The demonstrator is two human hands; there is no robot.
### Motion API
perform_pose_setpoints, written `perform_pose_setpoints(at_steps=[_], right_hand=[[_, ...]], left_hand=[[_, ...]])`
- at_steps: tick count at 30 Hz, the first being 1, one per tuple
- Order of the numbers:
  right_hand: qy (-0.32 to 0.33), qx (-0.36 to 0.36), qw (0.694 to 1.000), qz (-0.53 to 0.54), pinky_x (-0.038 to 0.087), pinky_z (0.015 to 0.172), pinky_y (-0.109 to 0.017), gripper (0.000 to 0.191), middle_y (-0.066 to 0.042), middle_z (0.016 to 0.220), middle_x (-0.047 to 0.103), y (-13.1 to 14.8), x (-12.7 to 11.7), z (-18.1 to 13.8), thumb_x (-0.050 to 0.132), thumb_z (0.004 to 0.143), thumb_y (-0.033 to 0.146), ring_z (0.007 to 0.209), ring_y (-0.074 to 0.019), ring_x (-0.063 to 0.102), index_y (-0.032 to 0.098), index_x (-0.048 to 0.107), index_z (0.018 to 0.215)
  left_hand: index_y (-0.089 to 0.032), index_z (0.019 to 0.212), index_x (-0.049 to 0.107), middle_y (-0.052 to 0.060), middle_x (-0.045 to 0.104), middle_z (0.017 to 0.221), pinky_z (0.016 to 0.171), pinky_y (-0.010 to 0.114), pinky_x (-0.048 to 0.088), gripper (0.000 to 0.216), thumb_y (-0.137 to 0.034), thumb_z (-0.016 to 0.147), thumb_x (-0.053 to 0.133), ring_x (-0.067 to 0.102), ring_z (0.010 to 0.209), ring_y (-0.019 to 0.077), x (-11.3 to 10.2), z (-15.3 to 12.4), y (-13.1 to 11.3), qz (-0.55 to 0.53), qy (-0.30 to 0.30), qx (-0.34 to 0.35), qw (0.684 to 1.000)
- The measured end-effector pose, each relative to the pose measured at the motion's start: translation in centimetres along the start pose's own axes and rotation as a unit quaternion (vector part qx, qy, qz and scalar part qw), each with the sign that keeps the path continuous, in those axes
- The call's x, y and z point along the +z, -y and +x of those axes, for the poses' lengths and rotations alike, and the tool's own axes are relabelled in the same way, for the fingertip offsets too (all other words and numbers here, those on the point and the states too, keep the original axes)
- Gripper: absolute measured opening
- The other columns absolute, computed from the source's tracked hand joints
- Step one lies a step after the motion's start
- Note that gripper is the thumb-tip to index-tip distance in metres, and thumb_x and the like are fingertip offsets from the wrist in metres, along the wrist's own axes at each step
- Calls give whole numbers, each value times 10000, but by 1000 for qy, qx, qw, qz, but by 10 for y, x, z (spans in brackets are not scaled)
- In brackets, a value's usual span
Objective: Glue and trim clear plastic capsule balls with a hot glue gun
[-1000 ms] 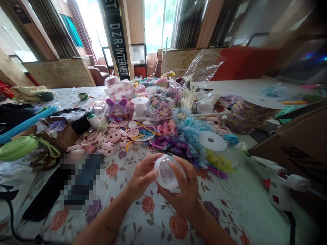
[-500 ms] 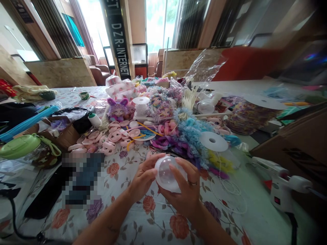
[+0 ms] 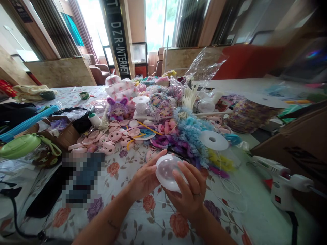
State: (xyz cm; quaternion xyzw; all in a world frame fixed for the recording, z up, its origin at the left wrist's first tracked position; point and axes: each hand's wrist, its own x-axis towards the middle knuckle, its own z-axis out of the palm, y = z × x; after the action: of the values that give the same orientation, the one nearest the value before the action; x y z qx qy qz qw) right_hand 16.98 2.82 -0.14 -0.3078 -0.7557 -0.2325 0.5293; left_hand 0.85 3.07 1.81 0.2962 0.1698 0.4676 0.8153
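1. The clear plastic ball (image 3: 168,172) sits just below and right of the frame's centre, between the two hands and above the floral tablecloth (image 3: 127,211).
2. The left hand (image 3: 144,178) is cupped against the ball's left side, its fingers reaching along the upper edge.
3. The right hand (image 3: 190,185) grips the ball from the right, fingers bent over its front and covering part of it; where its thumb presses is hard to tell.
4. Just beyond the left fingertips lies a doll face (image 3: 150,154), partly hidden by that hand.
5. Farther up, left of centre, pink face pieces (image 3: 114,136) form a heap; to the right, blue ruffled trim (image 3: 191,131) lies beside a white spool (image 3: 214,140).
6. At lower right, a glue gun (image 3: 279,185) stands near a cardboard box (image 3: 298,143), well apart from the hands.
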Motion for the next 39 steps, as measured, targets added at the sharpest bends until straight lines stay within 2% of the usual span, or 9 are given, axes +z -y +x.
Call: perform_pose_setpoints(at_steps=[10,16,19,23,27,29,32,36,39], right_hand=[[-7,15,1000,-19,564,864,-457,390,-164,1172,559,0,-1,4,745,779,175,1113,-329,565,114,565,1119],[-28,72,997,-10,557,882,-437,486,-145,1146,536,7,2,8,728,814,240,1092,-287,563,163,483,1228],[11,72,997,7,534,924,-475,490,-176,1200,521,12,6,6,695,852,320,1162,-316,530,138,479,1252],[94,10,992,79,519,961,-506,453,-234,1284,497,15,8,4,575,921,353,1272,-355,469,69,497,1265],[95,-25,977,190,556,898,-406,317,-199,1152,627,15,5,5,539,904,166,1147,-272,588,68,549,1205],[104,22,962,250,567,753,-315,281,-113,932,685,14,3,5,509,897,76,874,-188,664,108,554,1173],[132,133,939,290,459,537,-250,194,17,646,576,10,1,1,489,919,61,546,-120,534,187,571,1042],[108,208,924,303,421,516,-243,208,19,612,531,7,2,-8,447,944,96,539,-118,517,211,519,787],[93,237,929,268,495,598,-251,157,-22,761,637,7,6,-9,477,929,85,654,-135,611,202,580,910]], left_hand=[[-244,1369,547,63,642,1305,912,219,453,458,-268,912,578,626,1104,166,-4,0,5,-5,-14,2,1000],[-191,1332,575,111,694,1202,979,341,470,512,-443,888,606,613,1164,275,-5,-2,21,-14,-32,-14,999],[-149,1274,616,125,719,1138,997,390,479,534,-459,840,650,622,1150,310,-1,0,15,-40,-78,-33,996],[-136,1273,602,123,737,1069,983,431,507,556,-438,808,647,637,1125,325,-5,1,-9,-72,-169,44,982],[-166,1287,580,116,726,1101,922,486,546,521,-475,868,541,660,1075,320,-14,1,-32,-94,-235,136,958],[-195,1276,584,85,724,1112,910,482,552,462,-469,916,489,671,1046,293,-14,0,-37,-97,-244,152,953],[-188,1175,635,63,735,1065,924,469,551,411,-483,942,470,683,1013,273,-9,1,-38,-108,-226,125,960],[-130,1117,657,121,736,1056,865,422,583,509,-554,936,439,696,1006,293,-11,4,-33,-124,-203,79,968],[-101,1166,629,163,729,1064,851,371,585,596,-599,933,400,689,1044,287,-17,5,-30,-145,-196,57,968]])
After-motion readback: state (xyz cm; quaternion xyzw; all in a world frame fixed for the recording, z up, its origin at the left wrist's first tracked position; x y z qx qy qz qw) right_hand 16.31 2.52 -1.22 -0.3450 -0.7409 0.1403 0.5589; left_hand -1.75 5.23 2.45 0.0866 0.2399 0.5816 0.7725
